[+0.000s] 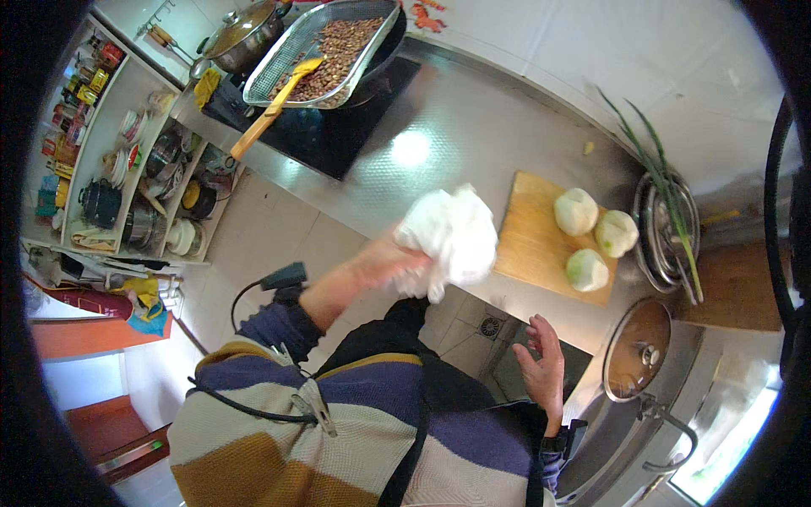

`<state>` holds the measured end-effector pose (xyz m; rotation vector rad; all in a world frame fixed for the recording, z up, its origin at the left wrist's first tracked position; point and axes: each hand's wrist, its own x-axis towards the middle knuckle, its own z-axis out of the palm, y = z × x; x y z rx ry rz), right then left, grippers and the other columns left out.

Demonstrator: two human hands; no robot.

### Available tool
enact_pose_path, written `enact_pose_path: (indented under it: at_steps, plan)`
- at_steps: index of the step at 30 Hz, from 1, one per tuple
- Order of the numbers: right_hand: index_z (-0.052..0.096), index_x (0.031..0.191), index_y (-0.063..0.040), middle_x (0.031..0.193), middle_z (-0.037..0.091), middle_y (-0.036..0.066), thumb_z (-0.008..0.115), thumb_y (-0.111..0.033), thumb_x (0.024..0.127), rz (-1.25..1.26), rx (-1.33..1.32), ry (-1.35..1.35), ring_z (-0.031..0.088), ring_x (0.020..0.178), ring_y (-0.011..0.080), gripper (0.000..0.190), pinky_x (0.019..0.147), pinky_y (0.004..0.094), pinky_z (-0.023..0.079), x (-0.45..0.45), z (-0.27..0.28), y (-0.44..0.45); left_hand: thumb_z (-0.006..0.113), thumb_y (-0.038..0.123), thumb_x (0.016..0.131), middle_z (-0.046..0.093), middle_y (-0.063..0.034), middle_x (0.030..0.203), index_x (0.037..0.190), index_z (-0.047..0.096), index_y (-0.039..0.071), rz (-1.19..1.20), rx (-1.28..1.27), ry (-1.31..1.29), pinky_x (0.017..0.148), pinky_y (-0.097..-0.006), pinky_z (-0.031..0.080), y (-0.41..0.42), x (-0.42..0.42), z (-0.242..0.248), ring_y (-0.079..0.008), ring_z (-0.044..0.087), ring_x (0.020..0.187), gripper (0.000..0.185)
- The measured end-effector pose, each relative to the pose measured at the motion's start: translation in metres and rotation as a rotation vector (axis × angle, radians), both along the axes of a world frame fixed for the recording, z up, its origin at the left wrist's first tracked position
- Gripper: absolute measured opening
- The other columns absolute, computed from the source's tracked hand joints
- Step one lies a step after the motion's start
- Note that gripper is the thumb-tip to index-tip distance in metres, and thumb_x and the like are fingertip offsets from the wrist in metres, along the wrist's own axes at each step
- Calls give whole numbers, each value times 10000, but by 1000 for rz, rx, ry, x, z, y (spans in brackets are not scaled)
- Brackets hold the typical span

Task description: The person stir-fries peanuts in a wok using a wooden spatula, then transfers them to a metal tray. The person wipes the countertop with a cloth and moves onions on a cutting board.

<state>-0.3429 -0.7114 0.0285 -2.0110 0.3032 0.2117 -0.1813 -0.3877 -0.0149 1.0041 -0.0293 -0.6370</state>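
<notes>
My left hand [399,256] grips a bunched white cloth or bag [466,237], its exact material blurred, above the front edge of the steel counter [437,158]. Fingers apart and holding nothing, my right hand [542,367] is raised near the counter's front edge, left of the sink. Between the hands and the wall lies a wooden cutting board [532,222]. Three peeled, round, white and pale green vegetables, possibly kohlrabi or turnips, are on its right side: one at the back [575,211], one at the right [616,233] and one in front [587,270].
Spring onions [671,203] lie across stacked steel bowls [646,253]. A glass lid [637,348] leans by the sink [589,456] and its tap [687,437]. Back left, a mesh basket [253,95] holds peanuts [348,47] and a yellow spatula [279,101], beside a lidded pot [244,44].
</notes>
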Motion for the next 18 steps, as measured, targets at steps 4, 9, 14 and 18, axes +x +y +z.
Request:
enact_pose_path:
  at_steps: [4,9,14,18]
  plan:
    - [567,1333,-28,1168,657,91,673,-41,903,70,120,210,636,1042,171,442,922,302,509,20,-38,26,834,250,781,508,-218,1358,1392,454,-27,128,1055,-381,1013,-433,477,68,40,-21,-349,544,1228,771]
    - [598,1284,-31,1136,676,132,676,-96,907,224,112,257,666,1024,216,390,904,331,524,33,-58,44,880,413,696,310,-310,1492,1403,427,-31,461,1522,-363,1152,-480,309,82,25,-45,-451,304,1407,951]
    - [600,1286,-24,1094,684,72,651,-137,968,287,48,297,646,987,134,342,869,273,519,48,-66,43,808,264,792,372,-224,1484,1408,540,194,183,1597,-838,1133,-505,337,54,64,-83,-407,384,1368,676]
    - [626,1246,-18,1069,697,76,646,-130,968,253,-9,290,650,967,133,300,859,271,519,56,-71,44,732,159,823,512,-188,1347,1290,632,176,237,1301,-727,1095,-502,371,67,61,-107,-385,464,1275,478]
